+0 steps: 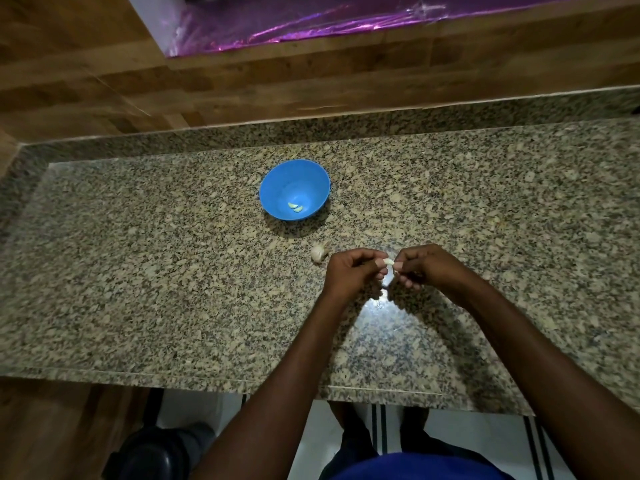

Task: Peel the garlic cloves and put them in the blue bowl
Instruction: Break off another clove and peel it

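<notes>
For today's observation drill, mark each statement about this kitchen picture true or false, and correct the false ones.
1. Both hands (left, right) hold one clove. True.
2. The bowl is empty. False: two peeled cloves lie in it.
3. The garlic lies between the bowl and the hands. True.
4. The bowl is red. False: it is blue.
5. The garlic sits inside the bowl. False: it lies on the counter.
</notes>
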### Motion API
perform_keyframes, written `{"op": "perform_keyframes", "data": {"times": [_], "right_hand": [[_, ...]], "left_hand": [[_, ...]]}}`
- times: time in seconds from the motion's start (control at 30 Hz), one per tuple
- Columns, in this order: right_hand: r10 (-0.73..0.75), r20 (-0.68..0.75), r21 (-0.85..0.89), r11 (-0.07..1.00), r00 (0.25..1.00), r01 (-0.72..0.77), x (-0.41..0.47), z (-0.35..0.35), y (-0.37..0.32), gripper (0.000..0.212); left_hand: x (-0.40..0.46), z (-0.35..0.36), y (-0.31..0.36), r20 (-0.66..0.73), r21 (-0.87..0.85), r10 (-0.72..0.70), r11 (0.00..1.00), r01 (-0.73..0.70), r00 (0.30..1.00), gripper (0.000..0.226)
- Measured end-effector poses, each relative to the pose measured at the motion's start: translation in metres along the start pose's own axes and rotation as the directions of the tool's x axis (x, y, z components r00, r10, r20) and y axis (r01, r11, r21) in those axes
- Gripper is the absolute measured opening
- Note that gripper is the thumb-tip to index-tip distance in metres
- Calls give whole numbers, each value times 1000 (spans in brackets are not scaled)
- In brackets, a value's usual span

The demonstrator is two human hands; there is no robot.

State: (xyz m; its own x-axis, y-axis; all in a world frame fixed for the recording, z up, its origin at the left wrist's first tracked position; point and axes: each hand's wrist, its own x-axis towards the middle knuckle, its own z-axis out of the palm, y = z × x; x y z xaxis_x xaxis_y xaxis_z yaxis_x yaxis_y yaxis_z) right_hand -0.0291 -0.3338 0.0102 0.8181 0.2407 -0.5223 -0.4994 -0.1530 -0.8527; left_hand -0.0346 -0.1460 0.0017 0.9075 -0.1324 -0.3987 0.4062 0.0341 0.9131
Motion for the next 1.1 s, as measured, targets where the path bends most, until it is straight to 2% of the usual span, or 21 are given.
{"op": "perform_keyframes", "data": {"times": [0.17,0.27,0.47,0.57,0.7,1.0,1.1], "right_hand": [[56,-8,131,990,998,-55,2,1,6,21],[108,-22,225,969,994,-101,5,6,11,23],[183,68,344,918,981,-195,5,11,14,26],[190,6,293,938,982,-184,1,12,10,24],[135,-99,207,972,986,-112,-3,15,4,24],[221,12,398,894,975,-207,-5,13,2,25],[216,-54,362,914,975,-182,-8,16,1,22]], "left_hand": [[1,2,-4,-9,29,37,999,-37,999,15],[-1,8,-6,-24,-23,56,998,-57,998,17],[-3,8,-5,-35,-45,74,996,-76,997,14],[-3,6,-3,4,-4,104,995,-104,995,15],[-3,6,-1,-10,29,130,991,-130,991,15],[-5,7,4,-2,26,137,990,-137,991,16],[-4,8,6,-16,44,107,993,-106,994,15]]}}
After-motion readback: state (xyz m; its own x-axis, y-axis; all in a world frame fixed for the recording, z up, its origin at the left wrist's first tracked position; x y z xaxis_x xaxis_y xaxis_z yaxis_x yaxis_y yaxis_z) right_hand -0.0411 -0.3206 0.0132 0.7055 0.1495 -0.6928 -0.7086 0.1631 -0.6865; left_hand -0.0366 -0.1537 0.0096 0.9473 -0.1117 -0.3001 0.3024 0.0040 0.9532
